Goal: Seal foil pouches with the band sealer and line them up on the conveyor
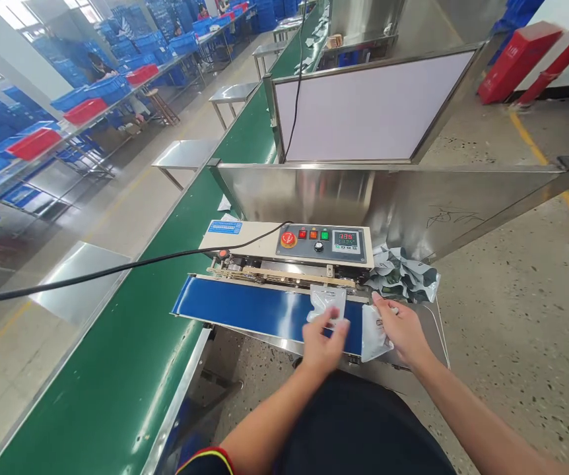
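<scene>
A small white plastic pouch (323, 299) stands at the sealing mouth of a band sealer (259, 243), above its blue conveyor belt (245, 305). My left hand (323, 343) is in front of that pouch, slightly blurred, with thumb and fingers apart; whether a fingertip touches the pouch is unclear. At the belt's right end my right hand (403, 330) pinches a second white pouch (374, 335) by its upper edge. This pouch hangs down and carries some small dark print. Behind the right hand lies a heap of grey-white and dark green pouches (403, 274).
A long green conveyor (116, 349) runs along the left side. A black cable (116, 269) crosses over it to the sealer. Steel panels (304, 191) rise behind the machine. Blue and red bins (85, 111) line far tables, with people there. A red box (517, 63) stands at right.
</scene>
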### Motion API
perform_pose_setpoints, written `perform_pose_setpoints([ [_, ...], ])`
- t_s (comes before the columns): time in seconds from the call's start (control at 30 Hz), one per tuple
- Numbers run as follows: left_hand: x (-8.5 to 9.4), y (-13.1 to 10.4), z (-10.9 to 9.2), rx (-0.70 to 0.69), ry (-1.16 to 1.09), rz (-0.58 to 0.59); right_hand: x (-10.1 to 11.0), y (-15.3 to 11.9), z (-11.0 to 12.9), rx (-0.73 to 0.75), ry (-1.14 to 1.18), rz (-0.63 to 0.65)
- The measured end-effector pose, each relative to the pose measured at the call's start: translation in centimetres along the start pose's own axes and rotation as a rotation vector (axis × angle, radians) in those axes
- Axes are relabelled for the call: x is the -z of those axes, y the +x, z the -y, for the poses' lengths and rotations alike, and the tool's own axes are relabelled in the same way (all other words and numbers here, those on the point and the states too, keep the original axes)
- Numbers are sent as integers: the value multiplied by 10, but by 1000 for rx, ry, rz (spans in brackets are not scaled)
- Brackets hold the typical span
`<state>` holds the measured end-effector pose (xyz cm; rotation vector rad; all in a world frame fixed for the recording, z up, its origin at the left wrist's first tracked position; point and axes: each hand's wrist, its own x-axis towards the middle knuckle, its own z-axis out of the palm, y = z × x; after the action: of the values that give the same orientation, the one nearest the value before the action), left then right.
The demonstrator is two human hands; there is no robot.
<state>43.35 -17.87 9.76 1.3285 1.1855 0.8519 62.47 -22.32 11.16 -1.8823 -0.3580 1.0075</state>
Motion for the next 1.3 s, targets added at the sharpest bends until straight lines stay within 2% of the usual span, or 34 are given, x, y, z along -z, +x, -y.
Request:
perform_pose_setpoints([
  [0.07, -15, -15, -6, -14, -27, 178, -2, -13, 2, 20, 176, 6],
  [0.1, -23, -17, -9, 0, -51, 218, -2, -17, 2, 28, 263, 34],
  [0.2, -38, -10, -14, 60, -117, 173, 10, -23, -6, 92, 389, 112],
  [0.3, -42, 1, -14, 94, -112, 191, 33, -21, -22, 131, 191, 62],
  [0.4, -48, 7, -8, 109, -42, 255, 54, -16, -37, 194, -33, -80],
  [0.47, -57, 11, -3, 130, 18, 235, 62, -9, -41, 182, -140, -181],
  [0.53, -69, 17, 4, 190, 52, 192, 63, -1, -41, 109, -181, -249],
  [0.63, -80, 31, 15, 308, 23, 136, 50, 14, -40, 13, -130, -223],
  [0.7, -79, 42, 20, 350, -10, 93, 35, 25, -38, 6, -96, -156],
  [0.8, -63, 56, 22, 376, -66, 26, 17, 43, -33, 14, -87, -59],
  [0.9, -35, 61, 17, 385, -100, -4, 23, 70, -19, 32, -149, -58],
  [0.97, -13, 56, 11, 333, -61, -67, 36, 96, -6, 165, -351, -177],
  [1.03, 6, 42, 6, 215, 9, -222, 48, 123, 7, 379, -631, -279],
  [1.1, 17, 24, 1, 57, 80, -362, 55, 144, 18, 559, -851, -263],
  [1.13, 19, 15, -2, -23, 113, -375, 57, 149, 23, 623, -920, -228],
  [1.2, 13, 2, -9, -168, 166, -270, 63, 149, 30, 729, -999, -166],
  [1.3, -18, -1, -22, -361, 213, -16, 80, 120, 41, 858, -1024, -145],
])
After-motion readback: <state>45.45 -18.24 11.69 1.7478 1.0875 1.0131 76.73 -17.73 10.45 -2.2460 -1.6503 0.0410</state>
